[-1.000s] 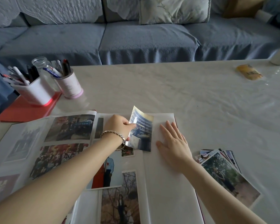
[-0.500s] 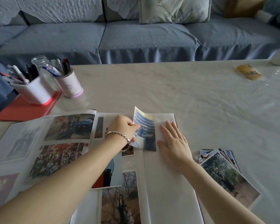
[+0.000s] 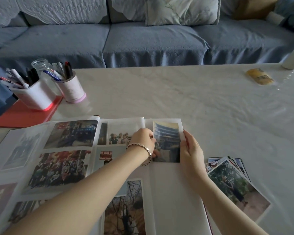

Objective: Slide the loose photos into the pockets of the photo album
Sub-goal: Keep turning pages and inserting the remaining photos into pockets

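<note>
We are logging the left hand (image 3: 141, 138) pinching the left edge of the tower photo (image 3: 166, 141), with the fingers curled over that edge and the thumb lying near the photo's lower left corner. A bracelet (image 3: 143, 145) is sitting on that wrist. The right hand (image 3: 192, 153) is standing on its side against the opposite edge of the same photo, fingers fairly straight and pointing away from us. We cannot tell whether it is pinching anything or only pressing. Between the two hands the photo is lying flat at the top of the right-hand page of the photo album (image 3: 173, 197); we cannot tell whether it is under the pocket film. Nearer to us than the grip, the page is showing plain white. Left of the grip, filled pockets are showing group pictures. Right of the grip, beside the right forearm, the loose photos (image 3: 236, 187) are lying fanned on the table (image 3: 176, 92). Far left and beyond the grip, a white pen holder (image 3: 34, 97) is standing on a red folder (image 3: 24, 115), with a round pen holder (image 3: 73, 91) just beside it. Far right and beyond the grip, a yellow packet (image 3: 260, 77) is lying.
</note>
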{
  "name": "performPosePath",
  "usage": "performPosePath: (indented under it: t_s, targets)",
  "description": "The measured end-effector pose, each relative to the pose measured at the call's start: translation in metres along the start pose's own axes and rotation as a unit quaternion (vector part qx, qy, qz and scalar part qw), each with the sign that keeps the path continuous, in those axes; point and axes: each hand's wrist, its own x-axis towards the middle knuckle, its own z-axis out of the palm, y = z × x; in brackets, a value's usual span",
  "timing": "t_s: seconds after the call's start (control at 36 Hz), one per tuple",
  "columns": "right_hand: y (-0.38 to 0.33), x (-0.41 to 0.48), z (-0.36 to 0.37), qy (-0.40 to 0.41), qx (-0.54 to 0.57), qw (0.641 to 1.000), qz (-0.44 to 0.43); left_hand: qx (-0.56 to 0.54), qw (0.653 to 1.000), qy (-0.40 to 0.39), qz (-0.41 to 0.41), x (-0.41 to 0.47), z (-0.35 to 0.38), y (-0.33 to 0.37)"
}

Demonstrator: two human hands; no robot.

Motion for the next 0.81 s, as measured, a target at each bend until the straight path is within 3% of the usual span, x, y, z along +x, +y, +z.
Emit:
performPosePath:
  t_s: [0.25, 0.56, 0.81]
  targets:
    - [-0.001, 0.000, 0.000, 0.007, 0.017, 1.000, 0.011, 0.122, 0.992, 0.018, 0.003, 0.000, 0.001, 0.004]
    - [0.001, 0.000, -0.001, 0.017, 0.048, 0.998, 0.027, 0.021, 0.996, -0.014, -0.082, 0.009, 0.001, 0.004]
    - [0.001, 0.000, -0.001, 0.014, 0.050, 0.998, 0.028, 0.007, 0.999, -0.026, -0.043, 0.003, 0.003, -0.003]
